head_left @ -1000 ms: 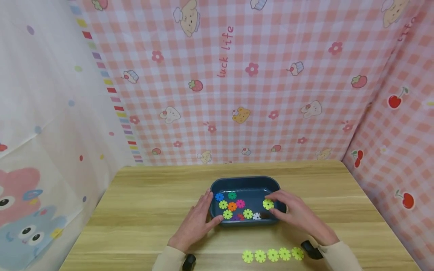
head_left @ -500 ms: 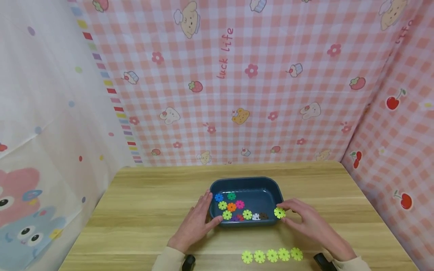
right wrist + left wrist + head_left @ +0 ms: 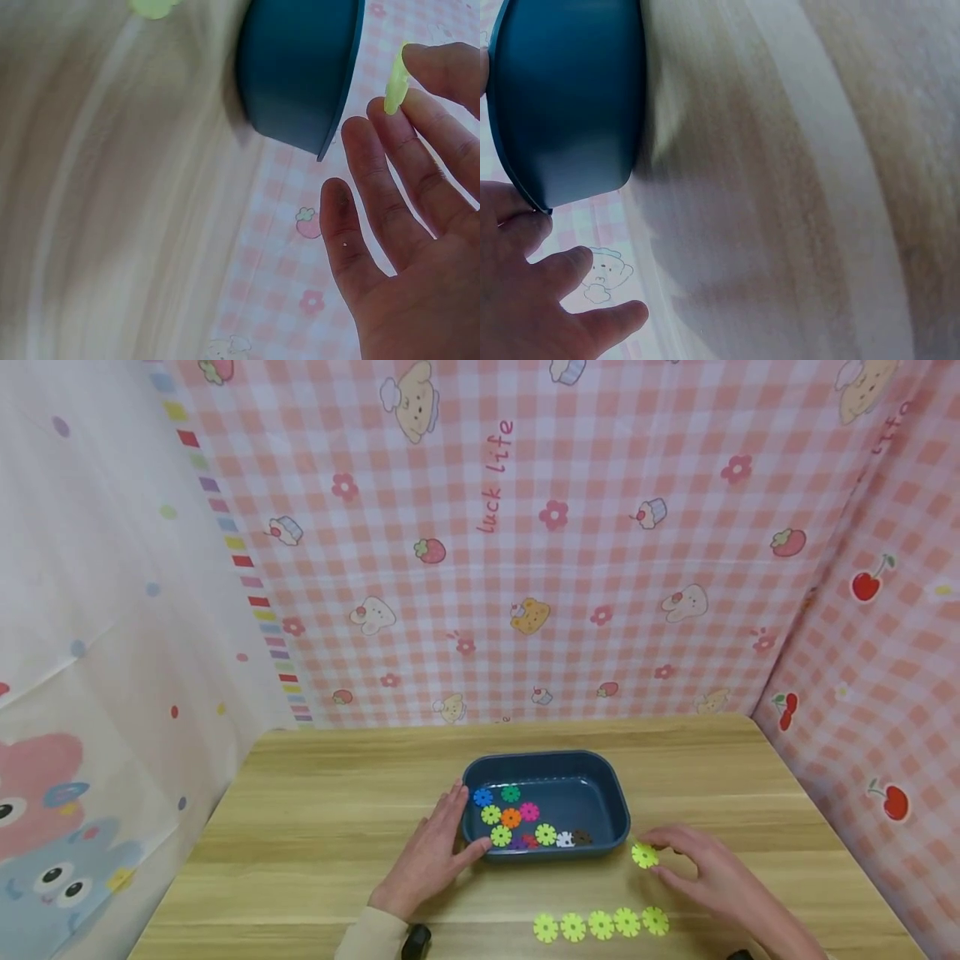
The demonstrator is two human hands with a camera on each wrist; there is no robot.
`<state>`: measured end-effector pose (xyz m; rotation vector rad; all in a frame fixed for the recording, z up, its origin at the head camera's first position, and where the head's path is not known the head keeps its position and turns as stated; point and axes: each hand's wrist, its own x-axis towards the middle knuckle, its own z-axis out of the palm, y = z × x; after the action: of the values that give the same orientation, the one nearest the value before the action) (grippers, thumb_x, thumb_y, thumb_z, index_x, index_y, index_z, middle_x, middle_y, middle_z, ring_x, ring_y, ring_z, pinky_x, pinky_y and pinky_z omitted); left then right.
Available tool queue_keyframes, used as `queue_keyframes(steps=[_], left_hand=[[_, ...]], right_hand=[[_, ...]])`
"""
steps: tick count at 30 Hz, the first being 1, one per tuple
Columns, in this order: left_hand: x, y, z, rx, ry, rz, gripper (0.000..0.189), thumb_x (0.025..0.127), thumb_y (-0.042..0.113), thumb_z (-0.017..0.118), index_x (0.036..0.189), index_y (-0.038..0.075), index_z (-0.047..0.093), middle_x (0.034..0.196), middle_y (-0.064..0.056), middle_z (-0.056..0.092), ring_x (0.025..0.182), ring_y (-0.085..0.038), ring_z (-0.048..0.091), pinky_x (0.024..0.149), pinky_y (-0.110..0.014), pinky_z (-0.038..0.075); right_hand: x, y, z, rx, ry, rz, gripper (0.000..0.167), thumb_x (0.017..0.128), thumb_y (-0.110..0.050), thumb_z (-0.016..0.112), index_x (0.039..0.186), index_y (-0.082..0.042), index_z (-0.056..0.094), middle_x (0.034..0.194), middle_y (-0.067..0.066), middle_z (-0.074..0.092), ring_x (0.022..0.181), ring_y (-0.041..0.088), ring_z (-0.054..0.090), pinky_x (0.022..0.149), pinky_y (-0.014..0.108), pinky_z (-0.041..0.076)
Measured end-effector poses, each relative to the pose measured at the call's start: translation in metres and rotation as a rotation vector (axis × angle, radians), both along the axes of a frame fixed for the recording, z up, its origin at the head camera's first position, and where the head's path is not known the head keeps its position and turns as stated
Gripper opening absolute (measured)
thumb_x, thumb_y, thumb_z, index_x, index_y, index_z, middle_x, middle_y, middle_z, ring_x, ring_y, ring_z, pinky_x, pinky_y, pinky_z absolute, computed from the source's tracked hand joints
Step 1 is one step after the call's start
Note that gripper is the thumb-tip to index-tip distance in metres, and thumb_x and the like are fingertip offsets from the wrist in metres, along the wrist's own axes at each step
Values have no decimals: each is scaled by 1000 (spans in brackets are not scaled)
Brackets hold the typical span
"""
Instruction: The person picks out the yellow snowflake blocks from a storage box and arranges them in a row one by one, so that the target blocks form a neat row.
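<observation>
Presently, the right hand [image 3: 701, 870] pinches one yellow-green notched disc [image 3: 642, 858] between thumb and fingertips; its remaining fingers are extended and spread. That disc sits just outside the near right corner of the dark blue tray [image 3: 581, 797], over the table [image 3: 322, 827]. The right forearm slants in from the lower right. The left hand [image 3: 427, 860] lies against the tray's left end, fingers extended without clenching, thumb at the near rim.
</observation>
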<state>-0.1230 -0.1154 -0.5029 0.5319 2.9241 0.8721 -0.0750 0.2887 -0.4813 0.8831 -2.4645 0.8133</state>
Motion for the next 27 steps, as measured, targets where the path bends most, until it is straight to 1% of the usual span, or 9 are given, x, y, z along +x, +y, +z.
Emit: queue_keyframes(steps=[3, 6, 10, 12, 17, 19, 23, 24, 27], left_hand=[[0, 0, 0, -5, 2, 2, 89, 101, 58, 58, 165, 6, 24, 172, -11, 19, 156, -39, 21, 119, -66, 27], [0, 1, 0, -12, 3, 2, 89, 101, 59, 57, 165, 7, 24, 172, -11, 18, 156, -38, 21, 119, -66, 27], [1, 1, 1, -12, -5, 8, 89, 101, 59, 57, 165, 8, 23, 172, -10, 18, 156, -37, 20, 120, -66, 26], [2, 1, 2, -11, -7, 11, 89, 101, 59, 58, 165, 7, 23, 172, -11, 18, 156, -38, 20, 120, -66, 26], [3, 1, 1, -15, -13, 10, 89, 101, 58, 58, 165, 7, 23, 172, -13, 19, 156, -38, 20, 119, -66, 27], [3, 2, 0, -13, -13, 10, 89, 101, 58, 58, 165, 7, 23, 172, -12, 18, 156, -38, 20, 119, -66, 26], [2, 2, 1, -8, -8, 10, 89, 101, 58, 58, 165, 7, 22, 172, -12, 18, 156, -38, 20, 120, -67, 26], [1, 2, 1, -11, -9, 12, 89, 101, 58, 58, 166, 8, 22, 172, -11, 18, 156, -38, 20, 120, -66, 25], [1, 1, 2, -18, -16, 15, 89, 101, 58, 58, 166, 9, 22, 172, -11, 17, 156, -38, 20, 120, -66, 25]], right_hand=[[4, 5, -3, 5, 4, 7, 47, 70, 5, 89, 112, -12, 74, 106, -3, 72, 92, 9, 65, 80, 9, 47], [11, 12, -5, 32, -52, -5, 44, 75, 1, 88, 114, -11, 74, 109, -3, 72, 97, 7, 66, 79, 13, 52], [20, 21, -6, 92, -231, -49, 35, 86, -9, 83, 119, -13, 72, 114, -4, 71, 101, 5, 64, 78, 25, 59], [22, 25, -9, 111, -287, -53, 34, 88, -11, 82, 121, -11, 72, 115, -1, 72, 101, 6, 65, 79, 27, 59], [25, 37, -15, 131, -399, -38, 36, 92, -16, 79, 125, -6, 70, 116, 4, 73, 102, 6, 65, 79, 26, 59], [26, 42, -15, 137, -460, -37, 35, 94, -20, 78, 126, -7, 70, 118, 4, 73, 103, 4, 65, 80, 25, 58], [25, 49, -16, 141, -537, -6, 35, 96, -23, 76, 126, -7, 70, 119, 6, 73, 104, 2, 65, 80, 25, 59], [25, 50, -17, 141, -564, 3, 36, 96, -25, 75, 127, -6, 70, 120, 6, 73, 104, 1, 65, 81, 24, 59], [26, 54, -19, 117, -694, 19, 39, 98, -28, 73, 130, -7, 68, 123, 7, 71, 103, -2, 62, 83, 20, 56]])
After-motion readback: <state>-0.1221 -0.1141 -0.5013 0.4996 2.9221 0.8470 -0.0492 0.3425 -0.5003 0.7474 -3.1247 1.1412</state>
